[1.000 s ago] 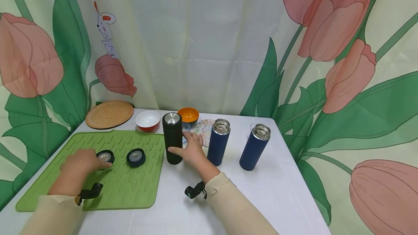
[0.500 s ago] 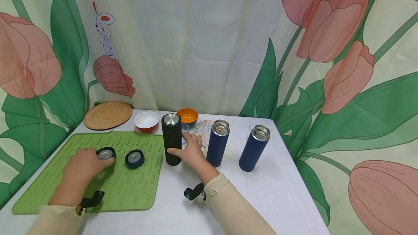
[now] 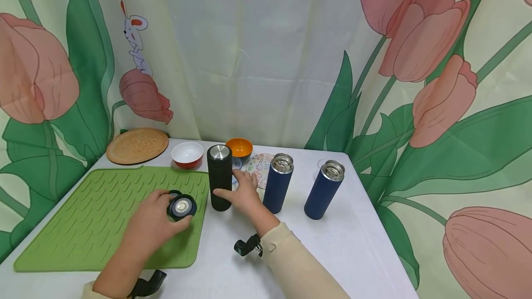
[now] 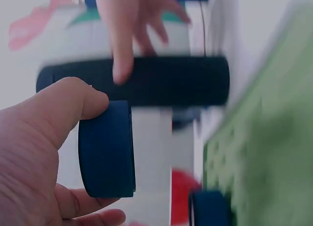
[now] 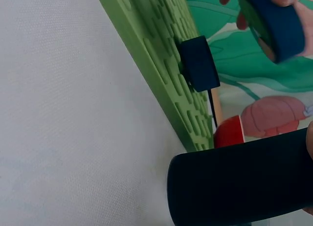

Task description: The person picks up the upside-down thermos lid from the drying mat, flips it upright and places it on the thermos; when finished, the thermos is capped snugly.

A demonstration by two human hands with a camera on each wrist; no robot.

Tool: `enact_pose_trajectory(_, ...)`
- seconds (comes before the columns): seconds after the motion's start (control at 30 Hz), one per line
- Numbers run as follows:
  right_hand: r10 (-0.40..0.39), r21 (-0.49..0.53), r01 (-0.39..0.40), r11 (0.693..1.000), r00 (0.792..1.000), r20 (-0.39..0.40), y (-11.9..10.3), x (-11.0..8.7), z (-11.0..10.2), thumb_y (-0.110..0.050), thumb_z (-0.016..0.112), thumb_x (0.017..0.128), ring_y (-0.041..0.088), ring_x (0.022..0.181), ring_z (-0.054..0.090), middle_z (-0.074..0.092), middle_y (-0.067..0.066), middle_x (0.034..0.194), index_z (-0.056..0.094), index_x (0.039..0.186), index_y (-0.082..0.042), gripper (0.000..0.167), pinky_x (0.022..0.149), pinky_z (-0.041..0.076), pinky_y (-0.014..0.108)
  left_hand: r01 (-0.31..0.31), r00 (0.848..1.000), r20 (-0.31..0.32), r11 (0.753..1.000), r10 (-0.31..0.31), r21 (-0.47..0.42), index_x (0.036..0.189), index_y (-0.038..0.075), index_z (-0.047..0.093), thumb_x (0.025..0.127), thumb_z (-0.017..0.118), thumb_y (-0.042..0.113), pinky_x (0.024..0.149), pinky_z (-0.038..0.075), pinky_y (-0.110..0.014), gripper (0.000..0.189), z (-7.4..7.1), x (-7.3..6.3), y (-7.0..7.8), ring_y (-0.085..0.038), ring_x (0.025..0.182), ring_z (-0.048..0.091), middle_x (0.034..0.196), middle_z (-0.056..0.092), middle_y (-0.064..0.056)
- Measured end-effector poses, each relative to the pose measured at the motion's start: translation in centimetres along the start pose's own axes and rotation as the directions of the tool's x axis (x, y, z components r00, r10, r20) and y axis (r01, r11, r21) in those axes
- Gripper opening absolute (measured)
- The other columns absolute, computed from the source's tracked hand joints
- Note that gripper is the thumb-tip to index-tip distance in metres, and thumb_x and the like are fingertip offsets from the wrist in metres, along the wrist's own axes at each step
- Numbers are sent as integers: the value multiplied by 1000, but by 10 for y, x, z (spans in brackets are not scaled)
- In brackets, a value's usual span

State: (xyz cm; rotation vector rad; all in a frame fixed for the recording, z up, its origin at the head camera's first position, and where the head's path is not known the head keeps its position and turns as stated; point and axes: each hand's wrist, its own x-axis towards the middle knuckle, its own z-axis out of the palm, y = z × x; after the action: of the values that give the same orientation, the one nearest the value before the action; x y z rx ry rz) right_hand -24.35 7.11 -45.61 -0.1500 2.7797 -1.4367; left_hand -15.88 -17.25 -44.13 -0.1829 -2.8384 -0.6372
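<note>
My left hand (image 3: 149,220) pinches a dark navy bottle lid (image 3: 183,207) between thumb and fingers, its metal-centred underside facing up. Raised off the green mat, this lid overlaps a second navy lid (image 5: 199,63) in the head view. That second one rests on the mat, as the right wrist view shows. A tall black thermos bottle (image 3: 220,176) with a steel-topped cap stands upright just right of the mat. Around its right side, my right hand (image 3: 245,193) grips it with the thumb across the front. Two uncapped navy thermos bottles, one nearer (image 3: 277,186) and one farther right (image 3: 324,190), stand beside that hand.
The green ribbed mat (image 3: 104,216) covers the left of the white table (image 3: 257,271). Behind it lie a round wooden board (image 3: 137,146) and a red-and-white bowl (image 3: 187,153). An orange bowl (image 3: 239,146) and a patterned plate (image 3: 259,165) sit behind the bottles.
My left hand has picked up the left lid from the mat and carried it right, over the other lid. My right hand keeps its grip on the black thermos bottle, which has not moved.
</note>
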Motion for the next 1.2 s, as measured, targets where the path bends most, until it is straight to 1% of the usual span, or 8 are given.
enact_pose_trajectory(0.13, -10, -15, 10, 1000, 1000, -11, 1, 1, 1, -49, 87, 86, 47, 164, 5, 45, 13, 164, 57, 152, -18, 79, 127, 20, 72, -58, 998, 3, 998, 58, -31, 119, -9, 71, 78, 88, 51, 96, 56, -62, 74, 10, -7, 23, -49, 118, 66, 139, 62, -27)
enact_pose_trajectory(0.27, -18, -30, 18, 999, 1000, -17, 2, 2, 1, -50, 87, 86, 47, 164, 7, 47, 13, 162, 58, 151, -18, 78, 127, 20, 72, -76, 997, 23, 997, 77, -31, 121, -7, 72, 78, 87, 51, 98, 57, -62, 74, 17, -8, 37, -48, 126, 64, 143, 62, -26)
enact_pose_trajectory(0.53, -31, -46, 30, 998, 999, -35, 3, 2, 3, -50, 88, 85, 47, 163, 13, 50, 13, 159, 59, 150, -18, 77, 127, 23, 70, -87, 996, 21, 991, 89, -105, 128, -4, 70, 78, 86, 46, 102, 55, -62, 73, 27, -3, 47, -46, 131, 62, 146, 61, -23)
enact_pose_trajectory(0.8, -34, -34, 34, 999, 999, -13, 1, -7, -4, -47, 79, 94, 39, 154, 35, 49, 15, 160, 52, 157, -17, 75, 121, 37, 63, -70, 996, 37, 984, 78, -163, 131, -1, 69, 81, 85, 47, 101, 55, -61, 71, 31, 1, 52, -44, 129, 64, 148, 60, -19)
enact_pose_trajectory(0.9, -38, 16, 37, 999, 999, 25, 0, -20, -14, -46, 70, 101, 39, 154, 38, 45, 16, 165, 49, 159, -16, 69, 121, 37, 64, -69, 995, 53, 980, 80, -185, 132, 0, 69, 82, 86, 47, 102, 55, -61, 71, 29, 2, 55, -43, 130, 64, 150, 59, -18)
enact_pose_trajectory(1.0, -79, 89, 69, 994, 990, 116, 2, -40, -29, -46, 62, 106, 36, 155, 40, 43, 13, 167, 50, 159, -17, 62, 120, 40, 64, -62, 992, 88, 970, 85, -236, 132, 3, 70, 82, 87, 48, 103, 55, -60, 69, 26, 2, 58, -41, 133, 63, 152, 58, -15)
enact_pose_trajectory(1.1, -156, 126, 130, 984, 961, 228, 7, -62, -46, -49, 62, 105, 32, 153, 43, 42, 9, 168, 51, 158, -20, 61, 118, 45, 59, -64, 984, 138, 949, 111, -308, 131, 7, 71, 81, 90, 47, 105, 54, -60, 66, 23, 3, 62, -38, 136, 61, 154, 56, -11)
enact_pose_trajectory(1.2, -222, 118, 195, 974, 928, 299, 12, -78, -58, -52, 70, 100, 28, 150, 47, 42, 4, 167, 55, 155, -22, 65, 115, 49, 53, -83, 969, 184, 924, 162, -374, 129, 11, 73, 78, 92, 47, 106, 54, -59, 65, 21, 5, 68, -36, 136, 60, 154, 56, -6)
